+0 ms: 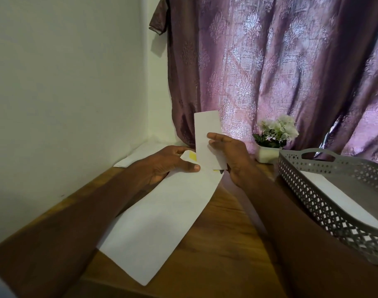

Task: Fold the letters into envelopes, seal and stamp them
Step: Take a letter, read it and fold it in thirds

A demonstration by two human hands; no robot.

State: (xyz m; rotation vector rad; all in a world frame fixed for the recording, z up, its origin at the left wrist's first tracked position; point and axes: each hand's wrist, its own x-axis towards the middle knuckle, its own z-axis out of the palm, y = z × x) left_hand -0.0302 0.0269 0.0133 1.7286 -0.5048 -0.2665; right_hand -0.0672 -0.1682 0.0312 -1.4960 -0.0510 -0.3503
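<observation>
the right hand [228, 153] pinches the folded letter [207, 138] upright at the envelope [158, 222] mouth; the left hand [168, 162] grips that mouth open on the counter [222, 244]. best to slide the letter in squarely, clear of the flap.

Both forearms are reaching forward, converging. Left hand [168, 162] is lying palm-down, thumb extended rightward. Right hand [231, 155] is hovering upright, fingers [216, 137] pinching closed.
</observation>
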